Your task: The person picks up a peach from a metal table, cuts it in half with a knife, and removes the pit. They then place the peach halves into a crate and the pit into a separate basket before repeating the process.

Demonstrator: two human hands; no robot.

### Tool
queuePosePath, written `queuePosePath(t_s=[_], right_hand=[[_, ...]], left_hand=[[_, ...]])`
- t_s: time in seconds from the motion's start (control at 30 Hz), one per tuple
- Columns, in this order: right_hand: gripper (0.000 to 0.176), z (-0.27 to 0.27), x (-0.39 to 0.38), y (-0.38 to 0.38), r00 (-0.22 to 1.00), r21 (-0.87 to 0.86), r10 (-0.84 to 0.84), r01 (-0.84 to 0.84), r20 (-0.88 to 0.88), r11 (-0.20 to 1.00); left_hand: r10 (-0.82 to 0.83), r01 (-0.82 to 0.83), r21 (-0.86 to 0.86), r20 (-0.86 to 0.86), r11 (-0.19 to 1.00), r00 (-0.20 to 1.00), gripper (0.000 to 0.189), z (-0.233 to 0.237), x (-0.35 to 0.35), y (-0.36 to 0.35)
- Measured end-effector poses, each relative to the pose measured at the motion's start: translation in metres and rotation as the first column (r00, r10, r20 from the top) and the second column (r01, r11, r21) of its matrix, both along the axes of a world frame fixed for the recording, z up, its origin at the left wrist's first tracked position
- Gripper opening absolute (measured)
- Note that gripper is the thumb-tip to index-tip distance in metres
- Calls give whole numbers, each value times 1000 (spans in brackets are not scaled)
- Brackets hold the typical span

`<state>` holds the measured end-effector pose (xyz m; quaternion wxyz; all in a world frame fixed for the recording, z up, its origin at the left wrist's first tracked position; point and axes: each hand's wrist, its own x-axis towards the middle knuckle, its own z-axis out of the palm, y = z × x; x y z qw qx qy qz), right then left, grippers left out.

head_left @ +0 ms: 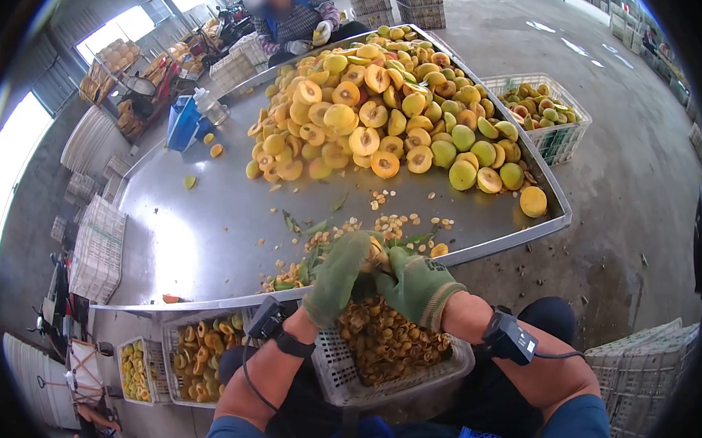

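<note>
Both my hands wear green work gloves and meet at the table's near edge, above a white plastic crate [402,389]. My left hand [339,275] is closed around a yellow-brown piece of peach [377,255]. Against its other side, my right hand [420,285] presses with bent fingers; whether it also grips a small tool is hidden. Brown peach pits and scraps [385,338] fill the crate below. Just beyond my hands, loose pale kernels [394,223] and green leaves [310,260] lie scattered on the metal table [209,244].
A large heap of halved yellow-green peaches [363,110] covers the table's far side. A blue container [183,123] and a clear bottle [209,105] stand at left. Crates of fruit [200,353] sit below left; another crate [562,138] stands right. A co-worker [297,17] sits opposite.
</note>
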<state>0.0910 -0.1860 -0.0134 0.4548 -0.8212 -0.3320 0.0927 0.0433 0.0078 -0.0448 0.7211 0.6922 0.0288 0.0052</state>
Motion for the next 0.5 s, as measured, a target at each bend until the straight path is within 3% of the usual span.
queuePosePath(t_s=[0.03, 0.1, 0.2, 0.23, 0.3, 0.37, 0.43, 0.5], right_hand=[[26, -2, -1, 1, 1000, -19, -1, 2, 15, 1000], [26, -3, -2, 1, 999, -56, -9, 11, 44, 998], [28, -3, -3, 4, 998, -113, -16, 9, -66, 994], [28, -3, -4, 4, 997, -131, -23, 14, -70, 991], [29, -1, -6, 5, 997, -166, -35, 22, -74, 986], [30, 1, -10, 6, 992, -172, -55, 35, -111, 984], [30, 0, -13, 8, 988, -165, -59, 36, -140, 986], [29, -3, -16, 9, 986, -142, -56, 34, -160, 989]], left_hand=[[17, -17, 28, 22, 999, 1000, 44, 5, -1, -4], [36, -44, -106, -81, 993, 996, 39, 23, -7, -14], [103, -102, -28, 20, 994, 994, 37, 11, -6, -20], [101, -137, 231, 158, 963, 982, 36, 8, -7, -21], [0, -269, 610, 403, 745, 915, 34, 3, -5, -21], [-125, -474, 737, 593, 481, 795, 33, -3, -1, -19], [-188, -572, 728, 665, 378, 722, 32, -4, 0, -21], [-132, -535, 720, 642, 441, 756, 31, -5, -2, -25]])
